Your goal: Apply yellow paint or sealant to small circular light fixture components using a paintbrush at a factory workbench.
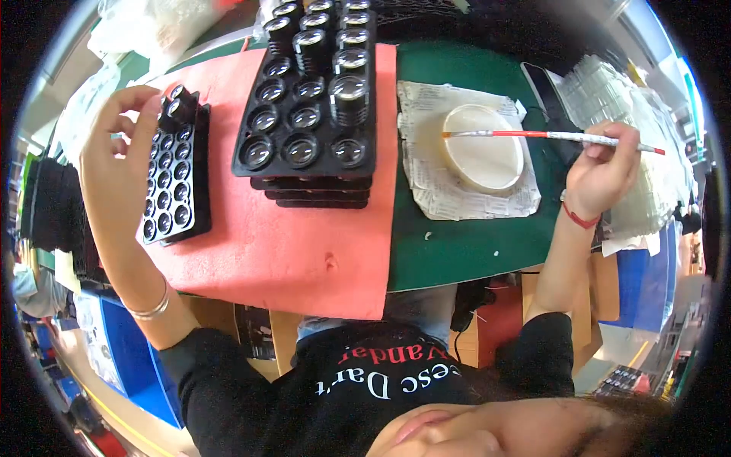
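Note:
My right hand [605, 171] grips a thin paintbrush [533, 134] with a red and white handle. The brush lies level, its brown tip over the left rim of a round, shallow white dish [491, 171]. At the left, my left hand [122, 145] has its fingers curled at the far end of a small black tray [202, 167] of little round lenses. Thumb and fingertips close on a small black lens barrel [164, 114], partly hidden by the fingers. Beside it, another black barrel [181, 107] stands up from the tray.
Stacked black trays [312, 183] with larger glass-topped lens barrels stand on a pink foam mat [304, 259]. A paper-wrapped pad [430, 206] lies under the dish on the green table [457, 259]. Right of it are a phone [541, 90] and clear plastic trays [609, 99].

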Tool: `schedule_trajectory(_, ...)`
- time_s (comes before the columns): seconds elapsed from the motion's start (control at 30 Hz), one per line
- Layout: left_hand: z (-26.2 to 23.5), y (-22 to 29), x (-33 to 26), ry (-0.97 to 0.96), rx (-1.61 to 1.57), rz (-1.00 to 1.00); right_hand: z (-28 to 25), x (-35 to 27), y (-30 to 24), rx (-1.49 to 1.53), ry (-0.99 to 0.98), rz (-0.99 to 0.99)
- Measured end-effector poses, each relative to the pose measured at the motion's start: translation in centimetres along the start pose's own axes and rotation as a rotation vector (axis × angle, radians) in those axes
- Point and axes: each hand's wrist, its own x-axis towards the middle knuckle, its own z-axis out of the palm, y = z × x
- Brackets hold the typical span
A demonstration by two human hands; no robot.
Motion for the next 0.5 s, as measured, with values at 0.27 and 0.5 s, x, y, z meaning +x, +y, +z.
schedule_trajectory(0.27,1.6,7.0,-0.4,-0.226,-0.123,0.276,0.4,-0.1,-0.6,-0.029,-0.040,-0.039)
schedule_trajectory(0.5,4.6,8.8,-1.3,-0.196,-0.039,0.295,0.5,-0.6,-0.4,-0.101,-0.052,-0.164)
